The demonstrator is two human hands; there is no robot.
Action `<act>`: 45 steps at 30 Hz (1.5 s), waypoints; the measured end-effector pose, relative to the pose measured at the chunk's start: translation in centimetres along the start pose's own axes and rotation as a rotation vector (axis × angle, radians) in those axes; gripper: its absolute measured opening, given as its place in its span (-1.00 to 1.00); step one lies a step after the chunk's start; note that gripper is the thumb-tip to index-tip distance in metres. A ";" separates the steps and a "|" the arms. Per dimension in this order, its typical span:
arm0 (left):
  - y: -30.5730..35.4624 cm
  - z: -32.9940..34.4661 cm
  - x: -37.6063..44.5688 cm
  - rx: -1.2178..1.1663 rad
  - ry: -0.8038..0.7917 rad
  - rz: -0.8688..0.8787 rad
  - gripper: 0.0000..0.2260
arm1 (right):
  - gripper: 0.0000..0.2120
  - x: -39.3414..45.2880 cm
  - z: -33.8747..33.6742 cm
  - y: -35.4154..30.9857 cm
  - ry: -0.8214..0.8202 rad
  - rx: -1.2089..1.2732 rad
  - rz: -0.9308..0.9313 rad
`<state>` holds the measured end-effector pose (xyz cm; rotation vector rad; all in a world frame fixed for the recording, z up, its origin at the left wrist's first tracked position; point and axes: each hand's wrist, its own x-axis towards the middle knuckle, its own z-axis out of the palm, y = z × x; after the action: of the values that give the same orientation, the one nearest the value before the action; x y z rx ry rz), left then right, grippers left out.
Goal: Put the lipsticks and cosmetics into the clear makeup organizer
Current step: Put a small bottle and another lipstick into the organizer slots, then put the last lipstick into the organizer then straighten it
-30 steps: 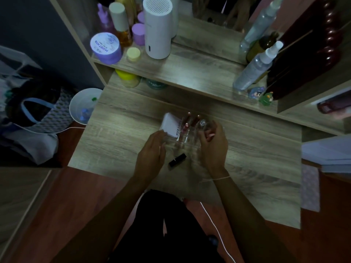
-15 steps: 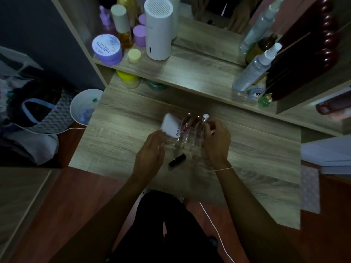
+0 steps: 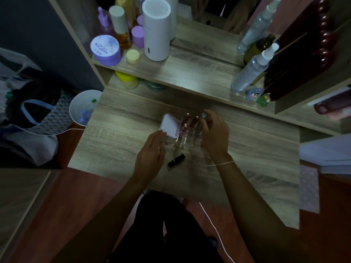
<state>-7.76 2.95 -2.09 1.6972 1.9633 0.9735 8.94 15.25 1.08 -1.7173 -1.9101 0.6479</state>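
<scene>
Right hand (image 3: pixel 212 133) pinching a tube (image 3: pixel 203 117): seat it upright in the organizer (image 3: pixel 188 139) while your spread left hand (image 3: pixel 152 149) steadies it.

Dim, bluish-lit view with deep shadows, soft focus and wide-angle bending at edges.

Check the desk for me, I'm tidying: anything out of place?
One black lipstick lies on its side on the desk, outside the clear organizer, between the hands. The other tubes stand inside it.
</scene>
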 end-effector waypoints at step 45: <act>-5.1 1.9 -1.5 0.493 -0.398 -0.024 -0.44 | -0.62 -10.2 3.5 1.9 -0.410 -0.354 -0.451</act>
<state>-9.77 1.80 -7.26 1.9214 2.0367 0.1118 9.02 5.21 -3.23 -1.3251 -2.7262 0.5353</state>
